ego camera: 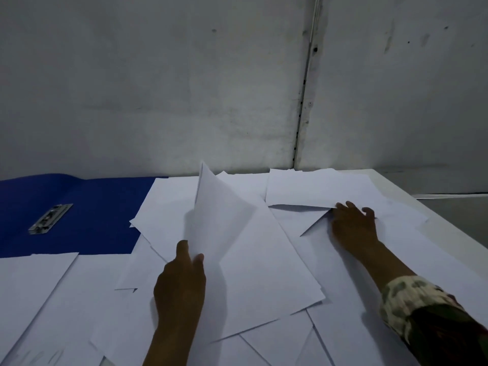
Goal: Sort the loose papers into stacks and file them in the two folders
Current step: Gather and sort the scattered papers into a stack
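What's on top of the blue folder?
A metal clip sits on the open blue folder. Loose white papers cover its right and near edges, so how far the folder reaches beneath them is hidden.

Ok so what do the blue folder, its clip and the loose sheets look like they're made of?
Blue folder: probably matte plastic or coated card, since it lies flat in even colour with no glare. Clip: metal, silvery with bright glints. Loose sheets: thin white paper; the one the left hand holds curls upward.
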`<action>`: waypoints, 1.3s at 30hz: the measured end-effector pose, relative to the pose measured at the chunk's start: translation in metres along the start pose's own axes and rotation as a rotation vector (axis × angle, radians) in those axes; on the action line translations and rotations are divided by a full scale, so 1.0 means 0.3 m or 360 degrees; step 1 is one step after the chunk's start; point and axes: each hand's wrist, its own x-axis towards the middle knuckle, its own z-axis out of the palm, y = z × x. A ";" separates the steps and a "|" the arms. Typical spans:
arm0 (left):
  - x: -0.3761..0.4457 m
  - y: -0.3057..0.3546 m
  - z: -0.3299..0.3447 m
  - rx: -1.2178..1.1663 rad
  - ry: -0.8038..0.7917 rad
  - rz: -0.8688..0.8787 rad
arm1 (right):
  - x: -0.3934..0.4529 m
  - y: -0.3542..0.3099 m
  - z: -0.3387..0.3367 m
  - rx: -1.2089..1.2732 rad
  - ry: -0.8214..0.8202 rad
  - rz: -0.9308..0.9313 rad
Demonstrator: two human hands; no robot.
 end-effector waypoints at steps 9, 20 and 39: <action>0.001 0.003 -0.005 -0.0076 -0.0023 0.0020 | -0.054 -0.100 -0.206 0.0188 0.0149 -0.0054; -0.033 0.023 0.011 -0.0490 -0.0074 0.0115 | -0.182 -0.410 -0.218 0.0052 0.0290 -0.0526; -0.039 0.068 -0.033 -0.1122 -0.0178 -0.0193 | -0.228 -0.559 -0.233 0.1848 -0.0710 -0.0006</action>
